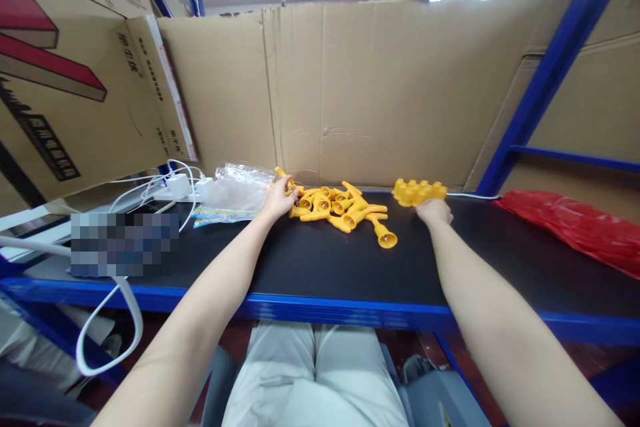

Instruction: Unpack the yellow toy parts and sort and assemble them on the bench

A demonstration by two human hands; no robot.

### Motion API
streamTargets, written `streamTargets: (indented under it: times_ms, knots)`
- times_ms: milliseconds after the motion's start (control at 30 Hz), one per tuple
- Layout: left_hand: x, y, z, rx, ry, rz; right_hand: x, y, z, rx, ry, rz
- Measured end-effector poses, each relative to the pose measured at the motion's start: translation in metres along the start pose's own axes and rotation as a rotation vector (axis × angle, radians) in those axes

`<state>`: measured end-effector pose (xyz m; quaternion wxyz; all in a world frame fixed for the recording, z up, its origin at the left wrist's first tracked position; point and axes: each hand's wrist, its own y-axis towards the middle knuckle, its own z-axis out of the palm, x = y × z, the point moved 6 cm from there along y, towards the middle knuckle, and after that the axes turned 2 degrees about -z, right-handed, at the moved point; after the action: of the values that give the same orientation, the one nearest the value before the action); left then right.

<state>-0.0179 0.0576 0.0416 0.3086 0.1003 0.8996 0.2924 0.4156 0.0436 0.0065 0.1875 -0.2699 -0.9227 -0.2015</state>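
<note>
A pile of yellow plastic funnel-shaped parts (345, 210) lies on the black tabletop (310, 267) near the cardboard back wall. My left hand (279, 199) reaches into the left edge of the pile and is closed on one yellow part (286, 181). My right hand (434, 211) rests at a cluster of yellow knobbed pieces (417, 191) to the right of the pile, fingers curled against it; what it grips is hidden.
A clear plastic bag (237, 188) and a colourful strip lie left of the pile. White chargers and cables (173, 187) sit further left. A red plastic bag (575, 227) lies at the right. Cardboard walls (370, 93) close the back; blue shelf posts (550, 73) stand right.
</note>
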Motion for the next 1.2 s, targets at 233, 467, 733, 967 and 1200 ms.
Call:
streamTargets:
  times_ms: [233, 467, 733, 967, 1200]
  knots:
    - [0.024, 0.004, 0.022, 0.122, -0.039, 0.010, 0.023, -0.008, -0.002, 0.112, -0.114, -0.035]
    - [0.037, 0.006, 0.033, 0.210, -0.112, -0.080, 0.051, -0.015, -0.009, 0.051, -0.183, -0.207]
    - [0.034, 0.004, 0.030, 0.233, -0.044, -0.132, 0.073, -0.028, -0.021, 0.073, -0.232, -0.262]
    - [-0.009, 0.000, 0.001, 0.076, 0.034, 0.085, 0.095, -0.045, -0.030, 0.090, -0.241, -0.324]
    - [-0.018, -0.008, 0.026, 0.415, 0.091, 0.093, 0.113, -0.061, -0.033, 0.074, -0.232, -0.446]
